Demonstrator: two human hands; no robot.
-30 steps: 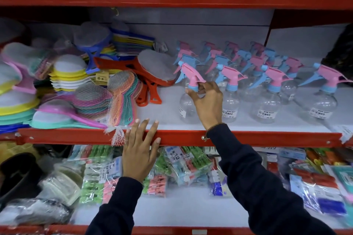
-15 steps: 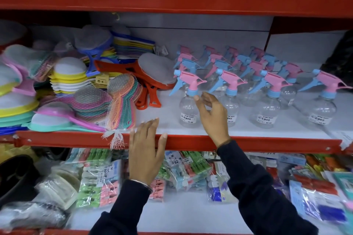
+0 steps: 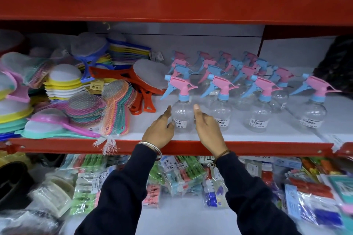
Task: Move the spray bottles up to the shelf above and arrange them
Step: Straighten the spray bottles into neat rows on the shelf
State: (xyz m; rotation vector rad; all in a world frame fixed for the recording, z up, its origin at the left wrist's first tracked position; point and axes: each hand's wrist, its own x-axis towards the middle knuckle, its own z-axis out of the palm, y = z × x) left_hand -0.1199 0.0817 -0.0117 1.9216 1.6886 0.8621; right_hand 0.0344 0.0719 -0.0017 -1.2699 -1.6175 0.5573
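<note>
Both hands are up at the middle shelf, one on each side of the front-left spray bottle. The left hand sits at the bottle's nine o'clock with its fingers loosely spread, fingertips at or just beside the clear belly; the right hand is at three o'clock, also open, thumb pointing up, just beside the bottle but not closed on it. Neither hand is gripping anything.

That bottle stands upright near the front lip, pink trigger head with its blue nozzle aimed toward nine o'clock. The rest of the spray bottles run in rows toward three o'clock and back toward twelve, with one bottle standing apart at the far three o'clock end. At nine o'clock lie netted scrubbers.

This looks like the arranging step: the bottles seem already up on this shelf, and the front one is being squared into line. Next, I'd judge, both palms need to close gently on the belly and turn or slide it so its nozzle matches its neighbours, without knocking the bottle just behind.
</note>
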